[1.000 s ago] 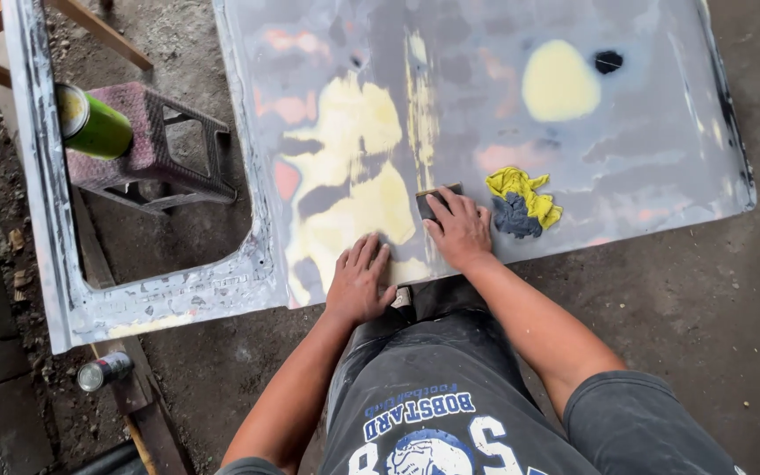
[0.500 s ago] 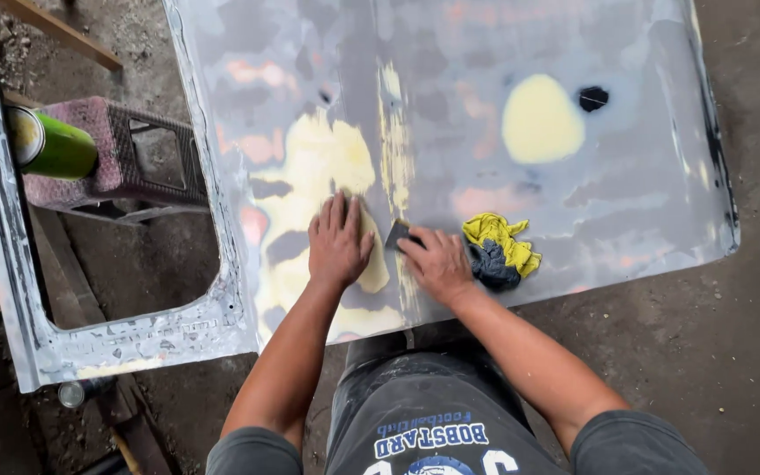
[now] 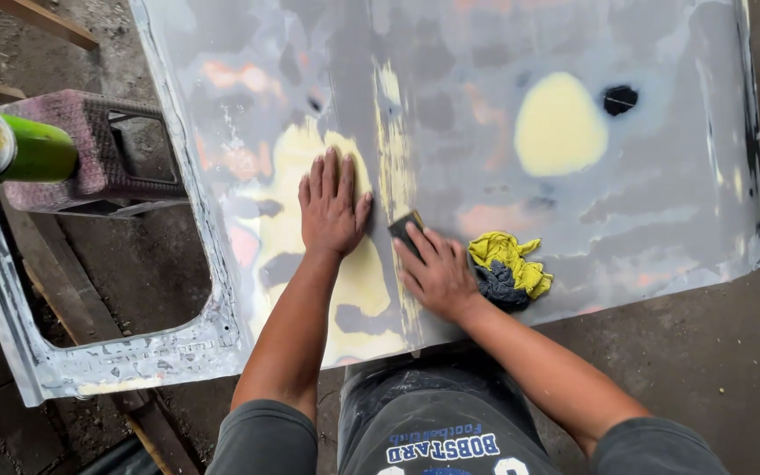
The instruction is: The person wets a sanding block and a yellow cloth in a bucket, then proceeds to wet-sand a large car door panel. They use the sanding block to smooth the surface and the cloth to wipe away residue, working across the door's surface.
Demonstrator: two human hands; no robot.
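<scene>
Just sanding block (image 3: 404, 230) under right hand (image 3: 437, 274)

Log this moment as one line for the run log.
left hand: flat on filler patch | right hand: pressing sanding block on door panel | rag: beside right hand

Bare grey concrete floor (image 3: 714, 352) is spreading toward three and five o'clock under flat, even daylight. A worn pinkish crate-like stool (image 3: 90, 154) is sitting at ten o'clock, wooden planks (image 3: 63, 290) lying beneath it.
</scene>
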